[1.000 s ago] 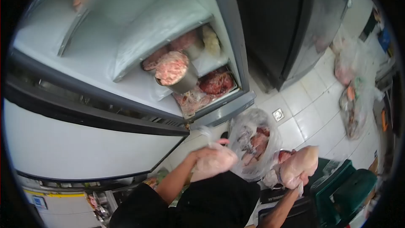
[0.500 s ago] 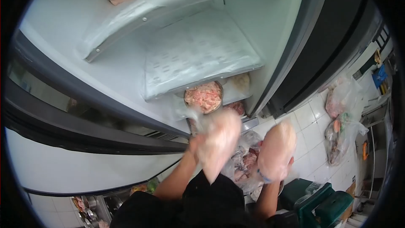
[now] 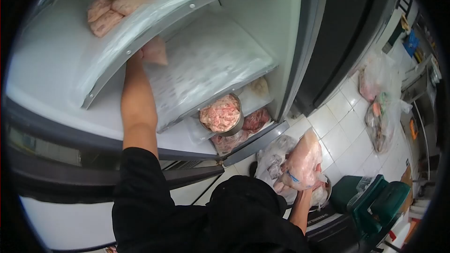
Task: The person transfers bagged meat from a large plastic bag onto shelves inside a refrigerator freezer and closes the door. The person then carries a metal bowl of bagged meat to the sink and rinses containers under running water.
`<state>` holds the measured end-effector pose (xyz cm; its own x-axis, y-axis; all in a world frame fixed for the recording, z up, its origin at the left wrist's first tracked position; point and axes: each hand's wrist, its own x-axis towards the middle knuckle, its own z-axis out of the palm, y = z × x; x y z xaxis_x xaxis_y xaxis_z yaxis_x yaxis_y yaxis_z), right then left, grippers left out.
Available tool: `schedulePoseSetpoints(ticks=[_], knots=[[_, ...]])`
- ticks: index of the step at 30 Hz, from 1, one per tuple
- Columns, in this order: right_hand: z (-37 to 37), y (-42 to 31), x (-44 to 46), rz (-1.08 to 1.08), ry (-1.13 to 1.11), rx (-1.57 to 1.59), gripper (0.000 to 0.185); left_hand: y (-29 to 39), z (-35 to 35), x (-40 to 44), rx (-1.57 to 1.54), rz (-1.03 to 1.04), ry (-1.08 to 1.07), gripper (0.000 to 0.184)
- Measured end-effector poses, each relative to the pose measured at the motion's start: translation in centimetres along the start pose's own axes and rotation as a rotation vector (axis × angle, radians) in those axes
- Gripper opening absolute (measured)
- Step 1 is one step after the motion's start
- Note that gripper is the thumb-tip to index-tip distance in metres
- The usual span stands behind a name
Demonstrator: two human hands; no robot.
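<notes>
My left hand (image 3: 136, 56) reaches deep into the open fridge, between the top shelf and the one below. It is closed on a bag of pale pink meat (image 3: 155, 50), low over the middle shelf (image 3: 201, 51); the fingers are mostly hidden by the top shelf's edge. Outside, my right hand (image 3: 315, 183) grips from beneath another bag of pale pink meat (image 3: 302, 161) with a blue mark on it. That bag hangs above an opened plastic bag (image 3: 269, 159) of more meat on the floor.
Packed pink meat (image 3: 115, 7) lies on the top shelf (image 3: 187, 11). Lower down stand a round pot of minced meat (image 3: 220, 115) and bags of red meat (image 3: 255, 119). Filled plastic bags (image 3: 379, 122) and a dark green bin (image 3: 375, 201) are on the right.
My left hand has carried its bag from in front of the fridge up and left onto the middle shelf level. My right hand still holds its bag, slightly lower in the room. The view has shifted.
</notes>
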<state>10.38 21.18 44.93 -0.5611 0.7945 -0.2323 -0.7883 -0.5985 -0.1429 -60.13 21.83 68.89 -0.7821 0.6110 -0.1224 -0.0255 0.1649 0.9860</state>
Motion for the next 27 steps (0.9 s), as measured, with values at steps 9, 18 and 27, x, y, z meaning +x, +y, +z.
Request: schedulePoseSetpoints(ticks=[9,18,27], knots=[[-4.9,-1.3,-1.3,-0.018,0.062,0.017,0.074,-3.1,3.8,-0.6,0.78,0.43,0.418,0.034],[28.0,10.3,16.4,0.378,-0.587,-0.262,0.037,0.2,11.2,-25.0,0.488,0.712,0.476,0.023],[38.9,31.4,34.4,-0.03,-0.479,-0.968,0.059,-3.3,11.2,-36.8,0.284,0.684,0.404,0.018]])
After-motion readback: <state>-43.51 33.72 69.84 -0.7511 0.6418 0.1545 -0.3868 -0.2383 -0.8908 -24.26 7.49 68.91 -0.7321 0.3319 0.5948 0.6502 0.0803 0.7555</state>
